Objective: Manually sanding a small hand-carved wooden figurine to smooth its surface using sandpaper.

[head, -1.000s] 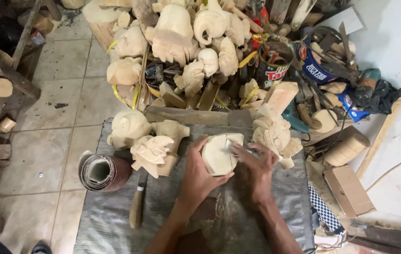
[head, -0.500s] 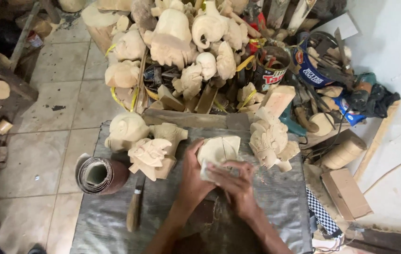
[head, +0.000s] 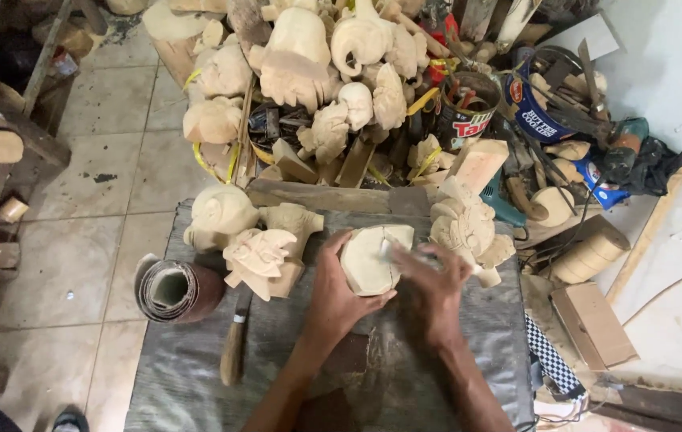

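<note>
The carving (head: pixel 369 260), a pale wooden piece with a flat cut face, is at the centre of the frame, on the grey surface (head: pixel 197 384). The left hand (head: pixel 337 292) holds it from the left side; its fingers are closed around the lower edge, and the thumb lies on the near side. The right hand (head: pixel 433 288) is on the right side of the carving, and its fingers press a small light piece (head: pixel 393 250), maybe sandpaper, against the flat face. I cannot tell exactly what this piece is.

To the left of the hands stand three other pale figures (head: pixel 257 260), close together. At the lower left of them lies a roll (head: pixel 173 290) of dark sheet, and just beside it a tool (head: pixel 234 348) with a wooden handle. To the right of the carving stands another figure (head: pixel 465 228), near the right hand. In the upper middle of the frame is a big pile (head: pixel 317 72) of unfinished wooden figures, and at the upper right are cans (head: pixel 537 108) and tools on the floor.
</note>
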